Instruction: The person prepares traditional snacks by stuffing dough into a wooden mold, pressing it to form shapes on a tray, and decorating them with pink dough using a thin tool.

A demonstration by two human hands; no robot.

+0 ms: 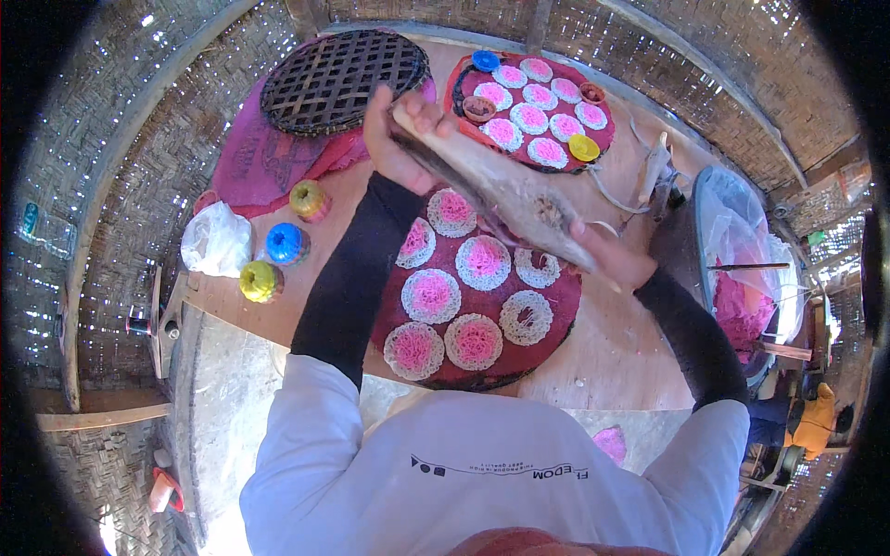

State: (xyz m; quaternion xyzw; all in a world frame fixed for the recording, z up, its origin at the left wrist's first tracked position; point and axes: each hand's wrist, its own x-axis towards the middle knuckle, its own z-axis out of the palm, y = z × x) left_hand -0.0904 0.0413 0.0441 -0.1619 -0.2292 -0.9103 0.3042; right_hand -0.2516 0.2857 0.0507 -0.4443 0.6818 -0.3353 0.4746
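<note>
The person holds a long flat wooden board (501,190) with both hands, slanted over the near round tray (556,320). The left hand (394,139) closes its grip on the far upper end, fingers wrapped over the edge. The right hand (616,259) pinches the near lower end from below. On the board, near the right hand, sits a small brownish lump (549,211); what it is I cannot tell.

To do this step well, I think both grips should stay firm and the board steady, so its low end does not touch the noodle nests under it.

The near tray is dark red and carries round noodle nests (431,296), white at the rim and pink in the middle, lying close beside each other. The far tray (464,79) on the wooden surface (612,357) holds smaller pink nests (530,118), with a blue lid, a yellow lid and brown pieces at its border. A dark woven basket lid (343,79) lies on a magenta cloth. A plastic-lined basin (742,241) at the right holds pink material. Three coloured spools (286,244) and a white bag (216,241) lie at the left.
</note>
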